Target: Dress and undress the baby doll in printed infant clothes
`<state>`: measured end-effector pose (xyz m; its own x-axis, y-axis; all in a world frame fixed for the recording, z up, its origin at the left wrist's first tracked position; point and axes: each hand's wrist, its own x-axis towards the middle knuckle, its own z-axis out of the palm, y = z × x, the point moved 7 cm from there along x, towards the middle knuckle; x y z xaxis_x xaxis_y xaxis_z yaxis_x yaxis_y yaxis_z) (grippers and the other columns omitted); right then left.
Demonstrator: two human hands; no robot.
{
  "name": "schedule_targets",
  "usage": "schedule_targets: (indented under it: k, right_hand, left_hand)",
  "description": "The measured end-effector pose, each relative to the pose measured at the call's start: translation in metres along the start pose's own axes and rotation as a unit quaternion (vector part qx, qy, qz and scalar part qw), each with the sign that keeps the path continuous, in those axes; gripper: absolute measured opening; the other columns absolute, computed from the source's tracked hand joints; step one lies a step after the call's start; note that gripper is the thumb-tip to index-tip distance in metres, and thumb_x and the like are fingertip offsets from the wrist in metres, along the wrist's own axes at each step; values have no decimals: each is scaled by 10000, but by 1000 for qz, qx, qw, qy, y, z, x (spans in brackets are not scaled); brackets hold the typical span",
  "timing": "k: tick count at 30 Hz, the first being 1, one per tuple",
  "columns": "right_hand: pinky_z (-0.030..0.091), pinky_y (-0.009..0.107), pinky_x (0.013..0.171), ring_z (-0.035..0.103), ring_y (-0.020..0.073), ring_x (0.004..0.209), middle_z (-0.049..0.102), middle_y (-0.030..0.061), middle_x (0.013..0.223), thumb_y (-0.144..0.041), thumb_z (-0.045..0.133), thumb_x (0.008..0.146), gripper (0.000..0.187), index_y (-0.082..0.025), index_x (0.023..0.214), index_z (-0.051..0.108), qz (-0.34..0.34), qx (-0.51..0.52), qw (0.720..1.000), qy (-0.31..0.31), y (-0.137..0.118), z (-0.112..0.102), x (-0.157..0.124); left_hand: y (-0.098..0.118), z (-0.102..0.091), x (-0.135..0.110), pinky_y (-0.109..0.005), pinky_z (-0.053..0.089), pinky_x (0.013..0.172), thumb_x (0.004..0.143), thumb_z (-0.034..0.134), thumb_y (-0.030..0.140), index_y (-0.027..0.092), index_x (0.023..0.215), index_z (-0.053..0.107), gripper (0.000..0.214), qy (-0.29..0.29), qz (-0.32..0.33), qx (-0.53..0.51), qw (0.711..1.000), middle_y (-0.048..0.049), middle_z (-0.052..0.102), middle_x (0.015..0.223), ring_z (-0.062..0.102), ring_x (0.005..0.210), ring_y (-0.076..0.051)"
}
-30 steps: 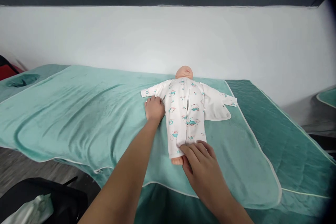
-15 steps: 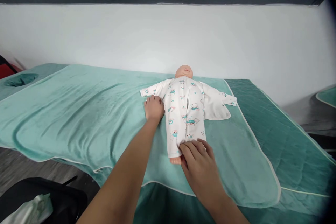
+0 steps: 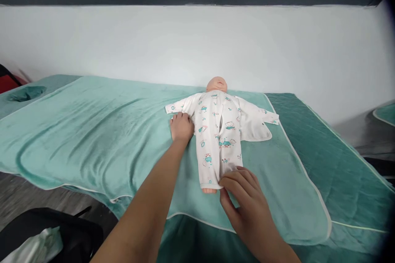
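Observation:
A baby doll (image 3: 217, 84) lies on its back, dressed in a white printed baby shirt (image 3: 251, 121) and white printed baby trousers (image 3: 210, 144). Its head points to the wall and one foot shows below a trouser cuff. My left hand (image 3: 182, 126) rests at the doll's left-of-view side, fingers curled over the shirt's edge below the sleeve; the fingertips are partly hidden. With thumb and index finger, my right hand (image 3: 249, 203) pinches the trouser cuff at the nearer end and covers the other foot. On the right, the shirt's front panel lies spread out.
A light green blanket (image 3: 108, 131) with pale edging lies under the doll, wrinkled on the left. It covers a darker green quilted bed (image 3: 333, 164) with a face hole at far left. A white wall stands behind. A black chair (image 3: 77, 234) with cloth on it is at lower left.
My right hand has shifted slightly right and toward me, its thumb now more apart, and the trouser legs have been tugged a little. My left hand has stayed in place.

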<state>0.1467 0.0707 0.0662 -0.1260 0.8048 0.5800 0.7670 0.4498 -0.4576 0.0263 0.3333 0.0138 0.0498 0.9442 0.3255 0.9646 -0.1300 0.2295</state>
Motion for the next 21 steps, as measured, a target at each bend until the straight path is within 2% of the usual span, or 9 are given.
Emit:
schedule_targets:
  k: [5, 7, 10, 13, 18, 21]
  right_hand:
    - [391, 453, 1015, 573, 200, 962, 657, 23, 968, -80, 562, 892, 202, -227, 1029, 583, 26, -26, 999, -10, 11, 8, -5]
    - [377, 480, 1041, 575, 225, 1044, 666, 36, 1035, -103, 568, 892, 211, -228, 1061, 585, 35, -57, 998, -16, 14, 12, -9]
    - [325, 546, 1085, 495, 308, 1266, 647, 68, 1208, -153, 579, 891, 201, -220, 1080, 589, 50, -120, 992, -6, 15, 16, -14]
    - [277, 591, 1107, 400, 355, 1380, 614, 68, 1315, -196, 569, 904, 126, -224, 1023, 600, 69, -153, 986, -2, 16, 22, -15]
    - [233, 614, 1127, 397, 351, 1392, 623, 58, 1315, -190, 568, 903, 60, -229, 941, 596, 96, -153, 984, 12, 15, 28, -12]
    - [235, 604, 1137, 439, 325, 1362, 642, 54, 1283, -167, 555, 899, 71, -228, 917, 587, 77, -129, 988, 35, 5, 24, -8]
  left_hand:
    - [1, 0, 0, -423, 393, 861, 930, 402, 219, 216, 963, 657, 257, 7, 6, -4, 1000, -95, 651, 1106, 539, 1066, -284]
    - [1, 0, 0, -423, 391, 861, 932, 402, 218, 213, 963, 658, 258, 7, 6, -6, 1000, -98, 651, 1105, 539, 1068, -286]
    - [1, 0, 0, -428, 389, 870, 933, 402, 220, 209, 966, 660, 260, 8, 6, -7, 1000, -101, 652, 1100, 539, 1073, -292]
    - [1, -1, 0, -432, 387, 880, 932, 404, 218, 206, 970, 661, 260, 5, 6, -10, 1000, -105, 650, 1101, 537, 1080, -295]
    - [2, -2, 0, -432, 389, 889, 940, 395, 226, 208, 994, 665, 276, 0, 4, -5, 1000, -114, 645, 1124, 532, 1101, -297]
    - [2, -1, 0, -431, 391, 888, 938, 400, 229, 210, 1001, 665, 273, -4, 3, -2, 1000, -116, 643, 1134, 531, 1104, -297]
